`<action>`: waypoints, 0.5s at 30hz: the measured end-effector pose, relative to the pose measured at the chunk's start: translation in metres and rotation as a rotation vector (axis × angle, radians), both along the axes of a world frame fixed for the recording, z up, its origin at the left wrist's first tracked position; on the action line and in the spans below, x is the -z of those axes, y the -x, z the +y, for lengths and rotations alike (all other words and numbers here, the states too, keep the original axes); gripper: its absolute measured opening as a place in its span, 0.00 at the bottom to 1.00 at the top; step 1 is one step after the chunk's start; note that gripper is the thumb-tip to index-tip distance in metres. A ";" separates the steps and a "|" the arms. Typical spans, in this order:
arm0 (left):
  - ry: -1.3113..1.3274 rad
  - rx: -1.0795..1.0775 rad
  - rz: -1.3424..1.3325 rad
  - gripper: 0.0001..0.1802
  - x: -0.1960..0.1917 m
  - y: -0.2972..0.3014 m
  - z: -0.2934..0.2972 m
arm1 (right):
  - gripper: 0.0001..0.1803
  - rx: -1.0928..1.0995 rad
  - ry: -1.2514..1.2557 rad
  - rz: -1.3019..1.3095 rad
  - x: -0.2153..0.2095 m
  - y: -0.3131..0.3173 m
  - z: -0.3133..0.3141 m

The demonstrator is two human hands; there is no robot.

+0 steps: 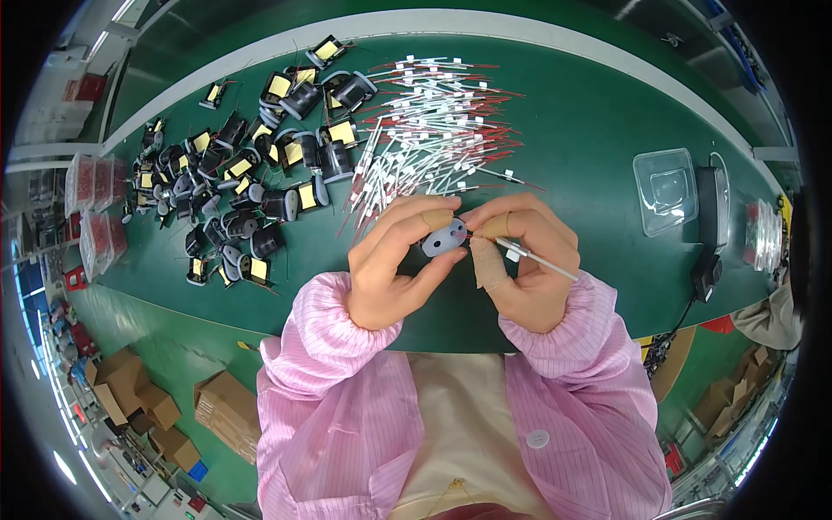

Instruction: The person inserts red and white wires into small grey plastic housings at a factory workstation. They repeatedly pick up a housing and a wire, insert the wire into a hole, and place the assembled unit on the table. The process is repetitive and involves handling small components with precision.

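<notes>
Near the front edge of the green table, my left hand [390, 260] grips a small coil bobbin [443, 239], its grey end plate with dark holes turned up. My right hand [537, 264] has tape around its thumb and index finger and pinches a white-sleeved wire lead [552, 265] with a small white tag. The lead's dark tip meets the bobbin's end plate; whether it is inside a hole is too small to tell. Just beyond my hands lies a pile of similar white leads [433, 130] with red ends.
Many black coils [295, 152] with yellow labels are heaped across the left of the table [589, 156]. A clear plastic tray [666, 191] and a black device [712, 208] with a cable stand at the right. Cardboard boxes [227, 412] sit on the floor at left.
</notes>
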State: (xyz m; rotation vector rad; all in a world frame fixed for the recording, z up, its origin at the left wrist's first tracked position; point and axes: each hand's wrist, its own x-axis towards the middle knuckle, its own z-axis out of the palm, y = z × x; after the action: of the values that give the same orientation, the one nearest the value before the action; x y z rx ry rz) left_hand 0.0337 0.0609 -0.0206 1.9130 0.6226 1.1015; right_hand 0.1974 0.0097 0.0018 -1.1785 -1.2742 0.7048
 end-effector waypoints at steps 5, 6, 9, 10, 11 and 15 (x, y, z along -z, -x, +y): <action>-0.047 -0.003 -0.055 0.24 0.000 -0.003 0.001 | 0.11 0.003 -0.075 -0.114 -0.003 -0.001 0.000; -0.056 0.003 -0.057 0.24 0.000 -0.003 0.002 | 0.11 0.011 -0.082 -0.124 -0.004 -0.001 0.000; -0.072 0.017 -0.060 0.24 -0.001 -0.003 0.002 | 0.12 0.030 -0.113 -0.164 -0.005 0.000 -0.001; -0.072 0.020 -0.058 0.24 -0.001 -0.003 0.003 | 0.12 0.033 -0.131 -0.184 -0.005 -0.001 0.000; -0.071 0.023 -0.057 0.24 -0.001 -0.003 0.003 | 0.12 0.036 -0.149 -0.203 -0.004 -0.001 0.001; -0.086 0.023 -0.051 0.24 -0.001 -0.003 0.004 | 0.13 0.043 -0.145 -0.215 -0.003 0.000 0.001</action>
State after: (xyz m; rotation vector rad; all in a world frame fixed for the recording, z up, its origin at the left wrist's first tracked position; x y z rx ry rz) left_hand 0.0369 0.0647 -0.0199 1.9541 0.5311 1.1751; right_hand 0.1972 0.0102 0.0051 -1.1812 -1.4489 0.4546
